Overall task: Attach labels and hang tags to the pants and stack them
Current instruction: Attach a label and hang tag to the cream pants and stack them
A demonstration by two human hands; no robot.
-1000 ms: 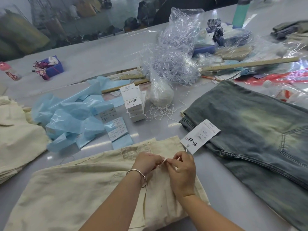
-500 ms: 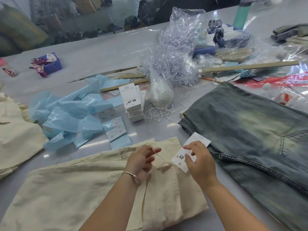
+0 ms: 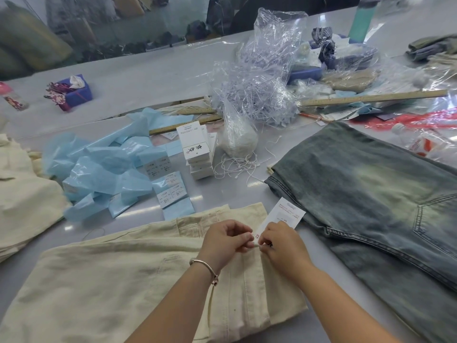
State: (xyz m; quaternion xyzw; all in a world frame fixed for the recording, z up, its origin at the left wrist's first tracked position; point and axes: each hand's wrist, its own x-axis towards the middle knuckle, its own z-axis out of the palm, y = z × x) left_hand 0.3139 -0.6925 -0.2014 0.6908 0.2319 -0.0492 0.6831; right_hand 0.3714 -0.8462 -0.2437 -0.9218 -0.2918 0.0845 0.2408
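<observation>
Both hands meet at the waistband of the cream pants (image 3: 128, 276), which lie folded right in front of me, long axis running left from the waist. My left hand (image 3: 226, 240) pinches the string end; my right hand (image 3: 282, 243) pinches the other end just beside it, with the hang tag (image 3: 284, 214) sticking up and away past that hand, so the right is nearer the tag. I judge the tie is being closed. Washed jeans (image 3: 371, 206) lie right of the cream pants on the grey surface (image 3: 148, 78). Behind them: tag stack (image 3: 196, 144), blue label sheets (image 3: 106, 167), loose strings (image 3: 235, 167). A cream pile (image 3: 22, 191) sits to their left.
</observation>
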